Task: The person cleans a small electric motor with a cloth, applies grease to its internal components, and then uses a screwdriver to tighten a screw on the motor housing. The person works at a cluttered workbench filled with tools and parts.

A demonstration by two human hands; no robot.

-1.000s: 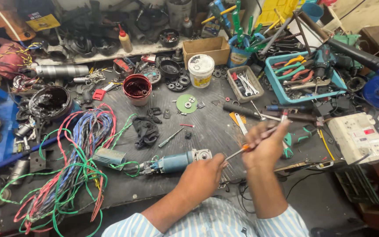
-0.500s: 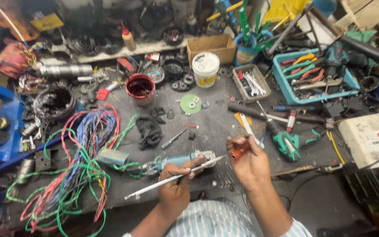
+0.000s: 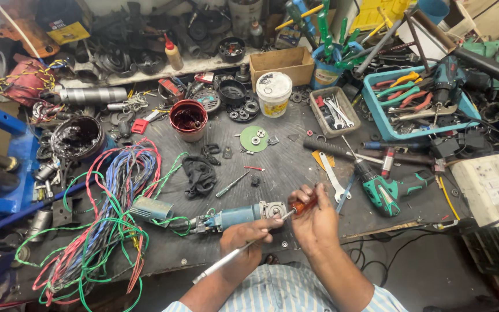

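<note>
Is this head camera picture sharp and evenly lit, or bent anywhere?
Head view: sharp around the right hand and orange-handled screwdriver; lighting soft and even, shadows faint; wide-lens bending curves the bench edges; glare glints on the metal rod in the left hand.

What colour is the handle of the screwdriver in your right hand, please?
Translucent orange-red screwdriver handle, held in the right hand; head view.

We see a blue-bodied angle grinder [image 3: 235, 218] lying on its side just left of our left hand [image 3: 244, 240], its grey gear head beside our fingers. The orange-handled screwdriver [image 3: 302, 205] sits in our right hand [image 3: 314, 222], tip apparently at the gear head. A silvery rod [image 3: 222, 264] slants from under our left hand.
</note>
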